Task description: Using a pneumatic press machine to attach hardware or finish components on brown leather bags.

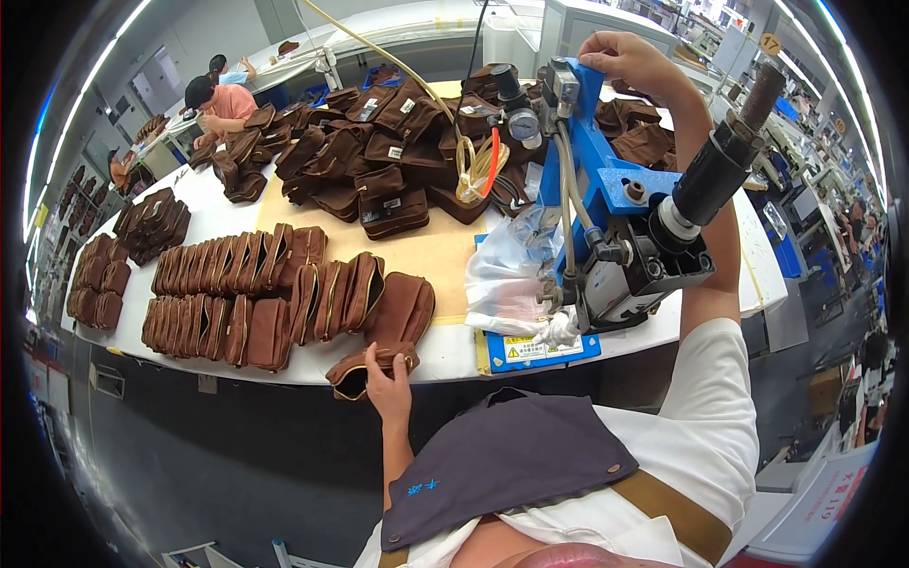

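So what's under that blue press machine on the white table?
Under the blue press machine lies a blue base plate with a yellow warning sticker. A clear plastic bag rests against its front. The machine covers the rest of the plate.

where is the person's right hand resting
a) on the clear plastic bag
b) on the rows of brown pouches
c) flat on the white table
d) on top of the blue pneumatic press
d: the right hand sits on the top of the blue pneumatic press, while the left hand grips an open brown pouch at the near edge of the white table.
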Motion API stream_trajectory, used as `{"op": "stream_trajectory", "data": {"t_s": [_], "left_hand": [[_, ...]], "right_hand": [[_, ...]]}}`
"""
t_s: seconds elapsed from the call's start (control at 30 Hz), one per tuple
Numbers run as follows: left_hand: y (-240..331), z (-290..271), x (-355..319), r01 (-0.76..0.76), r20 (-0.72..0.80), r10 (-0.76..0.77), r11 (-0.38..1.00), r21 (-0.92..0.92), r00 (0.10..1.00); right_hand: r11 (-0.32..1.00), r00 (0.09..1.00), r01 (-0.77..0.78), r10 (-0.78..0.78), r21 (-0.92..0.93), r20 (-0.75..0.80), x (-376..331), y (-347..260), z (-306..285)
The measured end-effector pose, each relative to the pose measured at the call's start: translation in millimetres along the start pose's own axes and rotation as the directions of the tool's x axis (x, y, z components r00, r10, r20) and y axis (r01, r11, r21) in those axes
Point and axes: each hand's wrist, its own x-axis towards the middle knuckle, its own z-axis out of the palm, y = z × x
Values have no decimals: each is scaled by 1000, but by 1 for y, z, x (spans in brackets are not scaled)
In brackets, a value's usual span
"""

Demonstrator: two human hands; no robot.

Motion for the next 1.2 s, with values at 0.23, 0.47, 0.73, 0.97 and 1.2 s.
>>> {"op": "stream_trajectory", "data": {"t_s": [0.23, 0.47, 0.73, 0.97, 1.2], "left_hand": [[-52, -8, -8, 399, 46, -398, 898, -184, 916], [4, -93, -1, 307, 98, -300, 950, -66, 949], [8, -100, 19, -60, 433, 5, 992, 113, 901], [-5, -50, 28, -307, 277, 287, 951, 30, 917], [-12, -14, 7, -424, 367, 317, 867, 263, 875]], "right_hand": [[922, 895, 330, -373, -200, -243, -10, 14, 13], [919, 881, 331, -382, -213, -278, -21, 4, 13], [948, 902, 302, -320, -106, -290, -26, 15, 10], [929, 890, 362, -368, -75, -268, -27, 7, 19], [994, 892, -32, 74, 101, -445, -90, 18, 47]]}}
